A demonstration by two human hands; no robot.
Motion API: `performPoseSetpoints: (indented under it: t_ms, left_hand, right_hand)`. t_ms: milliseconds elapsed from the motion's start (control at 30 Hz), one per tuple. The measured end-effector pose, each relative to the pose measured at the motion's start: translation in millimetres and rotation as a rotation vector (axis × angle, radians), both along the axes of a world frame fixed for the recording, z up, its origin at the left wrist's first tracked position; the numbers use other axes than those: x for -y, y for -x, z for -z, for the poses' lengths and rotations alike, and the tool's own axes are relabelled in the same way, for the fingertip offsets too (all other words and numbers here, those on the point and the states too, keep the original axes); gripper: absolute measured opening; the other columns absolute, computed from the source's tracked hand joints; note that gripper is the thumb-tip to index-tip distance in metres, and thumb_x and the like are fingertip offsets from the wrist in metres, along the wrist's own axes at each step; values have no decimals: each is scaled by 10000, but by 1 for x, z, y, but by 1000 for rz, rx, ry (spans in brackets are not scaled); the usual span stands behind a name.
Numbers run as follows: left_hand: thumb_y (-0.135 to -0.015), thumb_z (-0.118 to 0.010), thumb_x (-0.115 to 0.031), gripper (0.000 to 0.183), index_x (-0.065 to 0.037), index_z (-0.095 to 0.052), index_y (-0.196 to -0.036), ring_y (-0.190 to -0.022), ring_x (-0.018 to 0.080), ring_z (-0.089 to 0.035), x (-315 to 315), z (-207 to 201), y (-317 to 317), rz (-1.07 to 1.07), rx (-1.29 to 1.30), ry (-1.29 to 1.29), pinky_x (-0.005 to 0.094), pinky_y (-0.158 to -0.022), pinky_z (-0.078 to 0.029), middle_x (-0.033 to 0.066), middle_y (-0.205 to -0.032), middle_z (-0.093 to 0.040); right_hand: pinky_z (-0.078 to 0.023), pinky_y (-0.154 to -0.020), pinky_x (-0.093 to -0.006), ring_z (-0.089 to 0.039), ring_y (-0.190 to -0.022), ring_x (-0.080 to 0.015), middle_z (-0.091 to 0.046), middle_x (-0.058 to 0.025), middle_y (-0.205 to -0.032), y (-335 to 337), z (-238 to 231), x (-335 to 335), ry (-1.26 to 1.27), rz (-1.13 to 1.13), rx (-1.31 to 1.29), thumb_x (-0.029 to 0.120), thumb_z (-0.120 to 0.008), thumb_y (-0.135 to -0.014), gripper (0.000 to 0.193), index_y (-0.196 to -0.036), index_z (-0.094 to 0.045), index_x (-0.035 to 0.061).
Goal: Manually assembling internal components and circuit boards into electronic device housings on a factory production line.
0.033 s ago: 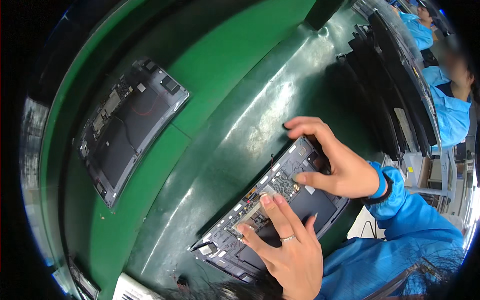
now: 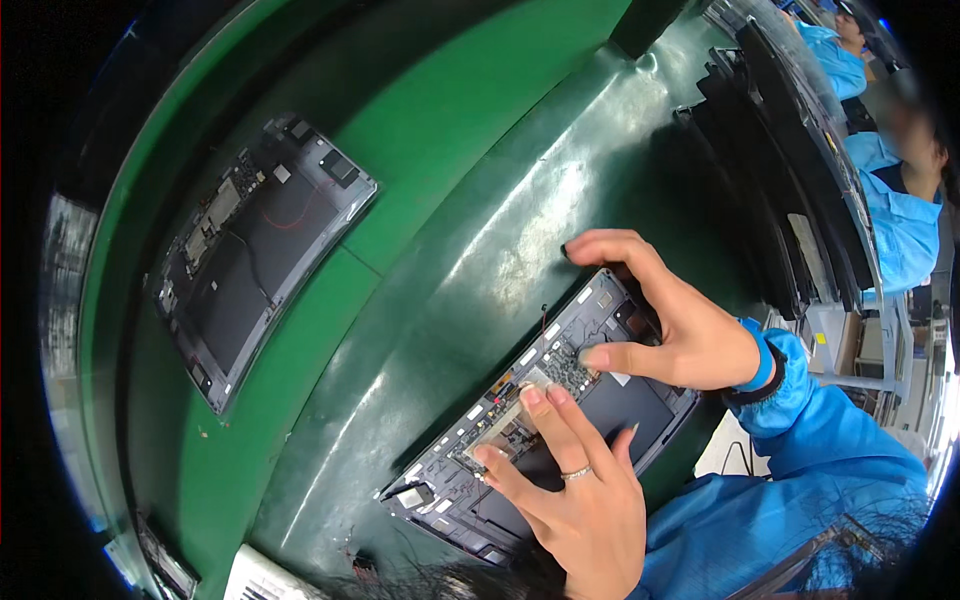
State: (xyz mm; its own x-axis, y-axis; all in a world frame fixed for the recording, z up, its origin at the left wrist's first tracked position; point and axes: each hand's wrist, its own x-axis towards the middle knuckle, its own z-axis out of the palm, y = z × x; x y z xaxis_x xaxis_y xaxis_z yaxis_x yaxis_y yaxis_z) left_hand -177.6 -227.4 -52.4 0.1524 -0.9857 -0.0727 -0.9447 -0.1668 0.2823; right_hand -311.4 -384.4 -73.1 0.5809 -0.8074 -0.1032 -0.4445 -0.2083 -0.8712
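Observation:
Both hands rest on a dark grey laptop case [image 2: 630, 415] that lies tilted across the table in front of me, its inside facing up. A circuit board [image 2: 563, 372] is seated along its far side. My left hand [image 2: 590, 490], with a ring on one finger, lays its spread fingertips on the board's left and middle part. At the board's right end, the thumb of my right hand [image 2: 680, 325] touches down. That hand's other fingers arch apart from the thumb, reaching past the case's far right corner. The palms and fingers cover parts of the case.
A second opened laptop case [image 2: 250, 290] with its board lies at the left on the green surface [image 2: 440, 150]. Several dark panels [image 2: 760, 170] stand in a row at the right. A white keyboard-like piece [image 2: 260, 575] is at the lower left. Other people in blue sit at the far right.
My right thumb has shifted slightly left on the board, and the case's right end has moved a touch away from me. My left hand stays in place.

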Motion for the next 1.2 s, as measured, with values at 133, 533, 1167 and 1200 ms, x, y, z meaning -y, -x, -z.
performPoseSetpoints:
  t_ms: [133,533,1167,1200]
  left_hand:
    - [-977,-756,-520,716,-69,-610,-1514,-1328,631,-522,7,4,7,4,160,-54,596,-1046,-610,98,-1663,-477]
    - [-1039,-638,-566,793,-13,-523,-1596,-1415,564,-492,-25,-34,0,43,209,-42,569,-1141,-517,136,-1675,-449]
    - [-891,-863,-423,698,-75,-666,-1463,-1306,600,-518,-3,-24,0,51,47,-67,549,-975,-630,109,-1674,-469]
    - [-891,-863,-423,698,-75,-666,-1463,-1306,600,-518,-3,-22,-5,48,53,-85,549,-975,-630,109,-1674,-469]
  right_hand:
    - [-347,-1159,-487,-494,-1395,-373,-528,-146,-1485,-3,-2,1,128,-60,-173,196,-894,-835,680,-1434,-578,137]
    - [-506,-1057,-404,-586,-1261,-360,-575,-180,-1380,11,-12,-32,284,64,-79,308,-925,-856,810,-1519,-532,59]
    - [-485,-994,-451,-663,-1136,-347,-705,-130,-1147,5,-19,16,30,-265,-134,253,-908,-824,466,-1217,-732,76]
    - [-453,-1033,-465,-642,-1181,-339,-695,-121,-1164,1,-22,17,38,-272,-158,253,-900,-836,472,-1240,-721,87]
